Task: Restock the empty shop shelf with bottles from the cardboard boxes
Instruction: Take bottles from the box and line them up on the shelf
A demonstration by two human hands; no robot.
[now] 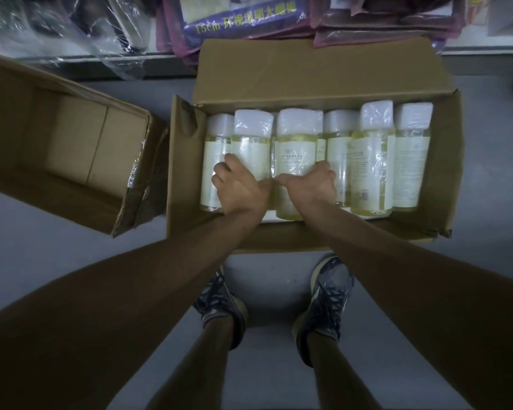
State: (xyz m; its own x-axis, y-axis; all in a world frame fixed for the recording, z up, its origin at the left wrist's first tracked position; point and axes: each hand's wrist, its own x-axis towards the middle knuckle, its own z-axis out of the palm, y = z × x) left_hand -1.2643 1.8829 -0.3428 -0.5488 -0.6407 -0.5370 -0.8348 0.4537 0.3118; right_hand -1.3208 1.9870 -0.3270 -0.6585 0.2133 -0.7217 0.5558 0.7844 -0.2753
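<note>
Okay so, watching the head feed remotely: both hands are down in the full cardboard box [444, 173] on the grey floor [279, 291]. The left hand [239, 189] is wrapped round the lower half of the pale yellow bottle [251, 143], with its fingers [224, 168] curled over that bottle's left edge. The right hand [310, 184] grips the neighbouring bottle [296, 143]: fingers hooked over its right edge, thumb lying across the front. The two thumbs nearly meet between the two grips, and I can't tell if they actually touch.

All the bottles lie flat in a row, shrink-wrapped, with cream labels. Their white caps [252, 121] point away from the hands, toward the far flap. Just left of the left hand's grip is one more bottle [216, 134], against the box wall. Right of the right hand's grip sit the other bottles [373, 149], running up to the far wall. One of them rides a bit higher than the ones next to it.

Well off to the left of both grips is a second box [71, 149], open, with just its bare bottom showing. Beyond the caps, past the box flap, there's a pile of plastic-wrapped packages [243, 19]. Near side of the grips, under the forearms, are the person's dark lace-up shoes [326, 297].
</note>
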